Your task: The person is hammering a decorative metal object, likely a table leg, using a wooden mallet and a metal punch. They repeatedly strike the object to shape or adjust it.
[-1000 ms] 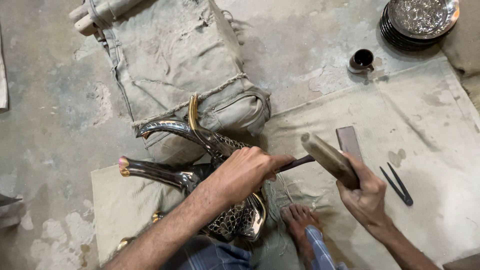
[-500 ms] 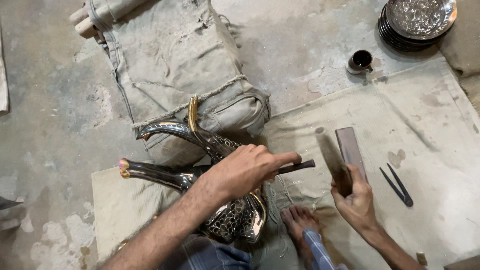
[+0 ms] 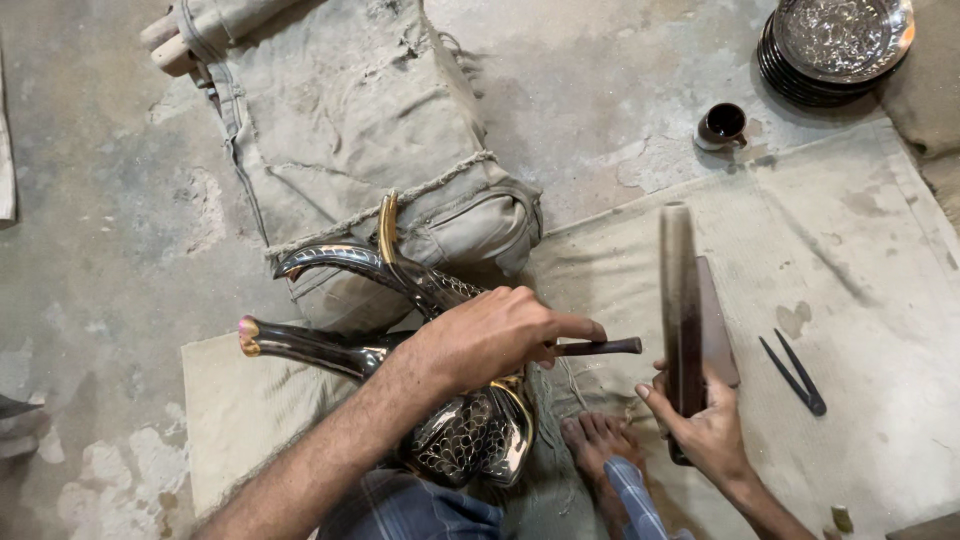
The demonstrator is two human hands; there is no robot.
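My left hand (image 3: 492, 338) grips a thin dark punch tool (image 3: 598, 347) whose tip points right, and it rests on an engraved metal ornament (image 3: 455, 440) with curved, gold-tipped horns (image 3: 330, 260). My right hand (image 3: 705, 430) is closed on the lower end of a long dark wooden stick (image 3: 678, 300), held upright in the picture, to the right of the punch. The ornament lies on my lap and on a padded grey cloth bag (image 3: 380, 130). My bare foot (image 3: 598, 445) shows between the two hands.
A flat dark bar (image 3: 722, 335) lies on the beige cloth (image 3: 860, 280) behind the stick. Metal dividers (image 3: 795, 372) lie to the right. A small dark cup (image 3: 724, 124) and a stack of engraved metal plates (image 3: 835, 40) stand at the back right on the concrete floor.
My right hand has swung the wooden stick from a slant near the punch to an upright, raised position. The left hand and punch stay on the ornament.
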